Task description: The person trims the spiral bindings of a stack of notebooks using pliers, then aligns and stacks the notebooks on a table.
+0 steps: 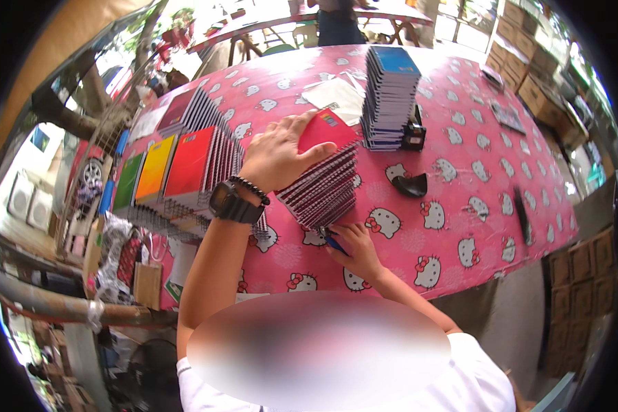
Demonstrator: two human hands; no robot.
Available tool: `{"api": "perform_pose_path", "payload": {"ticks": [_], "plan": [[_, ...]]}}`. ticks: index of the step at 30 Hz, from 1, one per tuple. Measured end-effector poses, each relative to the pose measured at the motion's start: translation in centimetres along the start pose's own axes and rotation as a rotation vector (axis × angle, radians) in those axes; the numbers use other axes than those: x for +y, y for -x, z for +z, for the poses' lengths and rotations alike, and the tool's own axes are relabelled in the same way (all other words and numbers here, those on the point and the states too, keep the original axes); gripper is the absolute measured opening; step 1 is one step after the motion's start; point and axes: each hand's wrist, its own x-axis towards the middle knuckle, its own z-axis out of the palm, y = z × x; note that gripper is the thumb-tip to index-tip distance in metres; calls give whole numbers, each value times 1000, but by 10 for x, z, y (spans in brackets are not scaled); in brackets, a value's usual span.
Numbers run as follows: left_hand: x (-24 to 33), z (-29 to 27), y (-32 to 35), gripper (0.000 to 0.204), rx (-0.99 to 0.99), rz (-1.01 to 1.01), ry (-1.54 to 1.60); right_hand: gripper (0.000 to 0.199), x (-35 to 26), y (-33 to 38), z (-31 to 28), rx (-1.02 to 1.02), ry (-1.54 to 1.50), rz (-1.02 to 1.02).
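My left hand (279, 154), with a black watch and a beaded bracelet at the wrist, lies across the top of a stack of spiral notebooks (326, 182) with a red cover uppermost. Its fingers are stretched out and its thumb stands apart on the cover. The stack leans, coil edges facing me. Low at its near corner, my right hand (358, 250) is closed around blue-handled pliers (334, 242). Their metal tip meets the coils of the lower notebooks; the exact contact is too small to tell.
Left of my hands stand stacks of notebooks with red (191, 161), yellow (156, 168) and green (128, 182) covers. A tall blue-topped notebook stack (394, 62) rises behind, beside a black holder (414, 130). A curved black object (410, 184) lies on the pink patterned tablecloth (453, 226). Someone stands beyond the table.
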Motion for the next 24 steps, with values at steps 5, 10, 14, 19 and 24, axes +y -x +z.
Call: {"api": "perform_pose_path", "payload": {"ticks": [5,10,14,19,24], "plan": [[-2,5,-1,85,8,13,3,47,5,11,3,2,17,-21],[-2,7,-2,90,23,35,56,47,6,11,10,-23,72,-8],[0,2,-2,82,2,39,11,47,11,9,8,-23,103,-53],[-2,5,-2,84,27,55,-8,45,6,9,0,-31,80,-35],[0,5,-2,83,48,75,2,44,9,11,7,-66,41,5]]}}
